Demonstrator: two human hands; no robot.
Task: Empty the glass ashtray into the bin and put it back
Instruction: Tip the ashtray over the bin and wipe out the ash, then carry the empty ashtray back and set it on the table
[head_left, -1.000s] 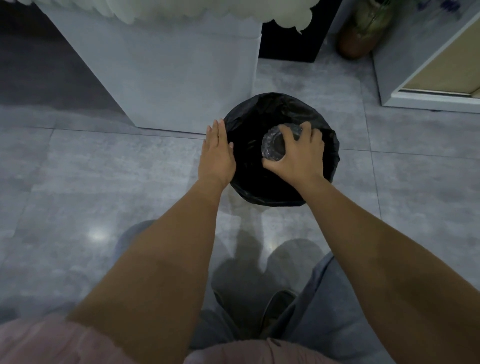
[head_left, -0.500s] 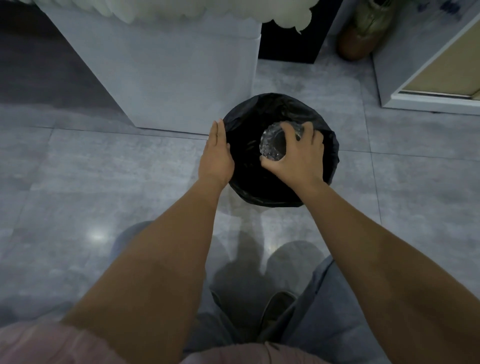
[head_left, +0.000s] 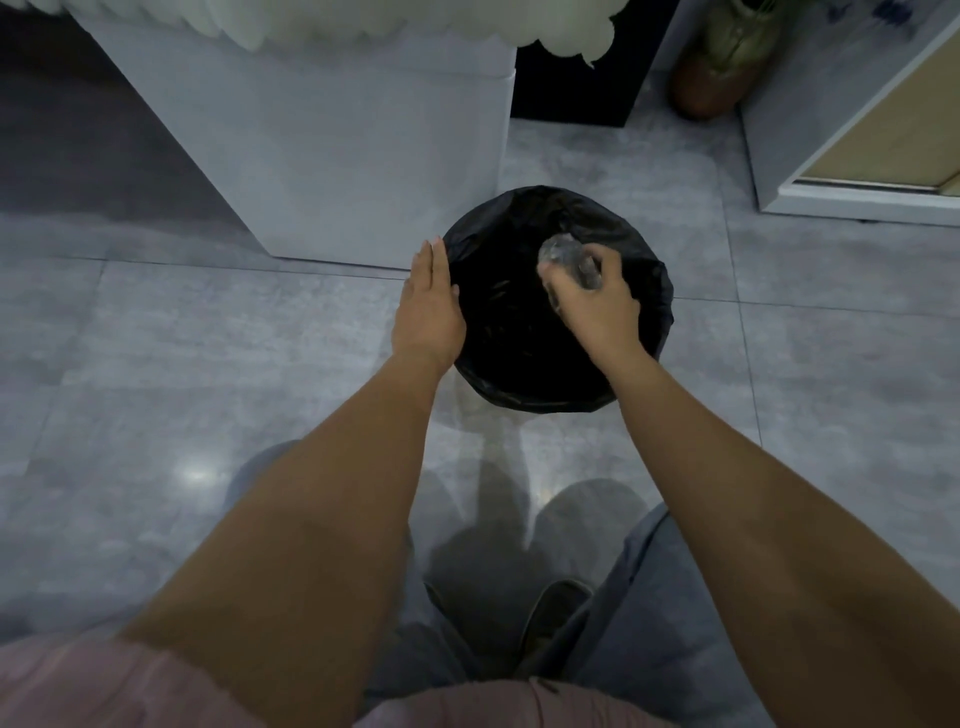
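Note:
A round bin lined with a black bag (head_left: 480, 228) stands on the grey tiled floor in front of me. My right hand (head_left: 597, 306) is over the bin's opening, shut on the clear glass ashtray (head_left: 563, 254), which is tipped on its side and mostly hidden by my fingers. My left hand (head_left: 428, 306) rests flat with fingers together against the left rim of the bin and holds nothing. The inside of the bin is too dark to see.
A pale grey block (head_left: 332, 135) stands just behind and left of the bin. A brown-and-green vase (head_left: 722, 57) stands at the back right, beside a white cabinet (head_left: 857, 156). My shoe (head_left: 553, 618) is on the floor below the bin.
My right hand has turned the ashtray further over and shifted slightly right above the bin, so less glass shows. My left hand stays at the rim.

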